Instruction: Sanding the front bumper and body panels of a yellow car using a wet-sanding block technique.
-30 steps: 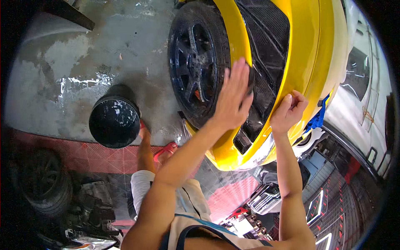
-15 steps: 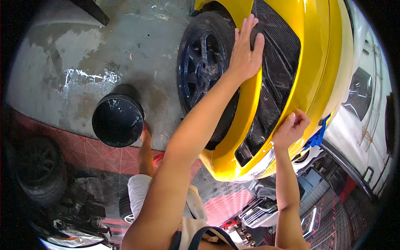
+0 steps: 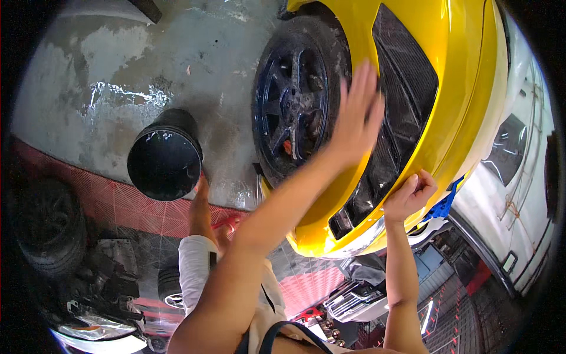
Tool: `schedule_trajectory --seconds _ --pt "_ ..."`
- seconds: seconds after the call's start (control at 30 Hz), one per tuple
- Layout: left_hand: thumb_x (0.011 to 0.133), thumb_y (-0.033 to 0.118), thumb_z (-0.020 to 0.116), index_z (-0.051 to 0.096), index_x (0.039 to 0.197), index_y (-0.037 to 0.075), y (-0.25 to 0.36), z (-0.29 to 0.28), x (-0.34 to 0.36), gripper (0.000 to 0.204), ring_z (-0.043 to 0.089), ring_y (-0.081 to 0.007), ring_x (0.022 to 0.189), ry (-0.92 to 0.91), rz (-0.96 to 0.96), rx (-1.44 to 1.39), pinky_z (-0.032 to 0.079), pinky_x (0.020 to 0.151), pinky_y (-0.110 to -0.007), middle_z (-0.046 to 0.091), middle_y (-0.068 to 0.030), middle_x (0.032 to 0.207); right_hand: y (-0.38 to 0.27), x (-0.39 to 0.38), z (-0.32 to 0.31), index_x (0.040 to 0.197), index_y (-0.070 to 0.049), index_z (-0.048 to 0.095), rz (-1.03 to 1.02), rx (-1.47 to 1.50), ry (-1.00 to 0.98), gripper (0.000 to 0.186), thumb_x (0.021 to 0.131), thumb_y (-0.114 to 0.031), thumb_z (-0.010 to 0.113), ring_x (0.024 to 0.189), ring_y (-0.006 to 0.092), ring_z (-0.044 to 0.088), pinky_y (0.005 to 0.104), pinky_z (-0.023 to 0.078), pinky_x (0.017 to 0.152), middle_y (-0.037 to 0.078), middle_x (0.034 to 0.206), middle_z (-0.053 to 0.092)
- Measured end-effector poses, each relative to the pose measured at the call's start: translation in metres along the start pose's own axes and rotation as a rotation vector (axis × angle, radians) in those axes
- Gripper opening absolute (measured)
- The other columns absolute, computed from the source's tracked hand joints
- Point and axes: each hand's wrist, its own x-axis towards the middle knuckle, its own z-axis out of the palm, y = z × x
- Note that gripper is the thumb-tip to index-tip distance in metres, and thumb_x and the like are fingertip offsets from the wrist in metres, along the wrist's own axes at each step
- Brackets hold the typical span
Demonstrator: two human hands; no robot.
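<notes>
The shiny yellow curved car bumper is in front, wrapped around a black ridged panel. Its edge bends close beside a dirty black wheel; wet grey floor stretches left. The left hand is blurry and flat, fingers straight, thumb apart — over the yellow edge. The right hand curls on the bumper — I can't tell if it pinches anything.

Pale shorts, red footwear
</notes>
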Motion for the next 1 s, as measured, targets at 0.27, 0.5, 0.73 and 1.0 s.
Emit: schedule_trajectory --seconds 0.27,0.5,0.73,1.0 --pt "0.108 0.044 0.026 0.028 0.153 -0.007 -0.048 -0.046 0.184 0.068 0.023 -0.0407 0.149 0.243 -0.106 0.163 0.016 0.124 -0.045 0.032 -0.028 0.157 -0.023 0.003 0.025 0.112 0.001 0.052 -0.065 0.054 0.01 0.021 0.099 -0.016 0.053 0.085 0.0151 0.046 0.0293 0.04 0.077 0.006 0.095 0.049" --pt "0.107 0.031 0.035 0.023 0.156 -0.001 -0.013 0.005 -0.019 0.06 0.019 -0.0391 0.152 0.003 0.005 -0.036 0.007 0.121 -0.062 0.022 -0.0253 0.162 -0.002 0.001 -0.009 0.111 0.001 0.053 -0.002 -0.049 0.021 0.019 0.098 -0.012 0.053 0.081 0.0141 0.045 0.0276 0.039 0.074 0.005 0.093 0.049" --pt "0.106 0.047 0.027 0.03 0.153 -0.001 -0.044 -0.044 0.148 0.067 0.024 -0.0418 0.148 0.156 -0.069 0.121 0.011 0.123 -0.053 0.035 -0.0262 0.156 -0.021 0.002 0.018 0.111 0.002 0.054 -0.049 0.023 0.024 0.018 0.098 -0.011 0.054 0.083 0.014 0.045 0.0282 0.04 0.075 0.006 0.094 0.05" --pt "0.102 0.023 0.045 0.025 0.155 -0.005 0.008 -0.017 -0.098 0.063 0.018 -0.04 0.152 -0.135 0.098 0.119 0.007 0.121 -0.059 0.02 -0.0253 0.164 -0.007 0.005 0.004 0.111 0.001 0.055 -0.075 0.008 0.038 0.02 0.097 -0.013 0.057 0.076 0.012 0.046 0.0264 0.041 0.068 0.006 0.094 0.052"
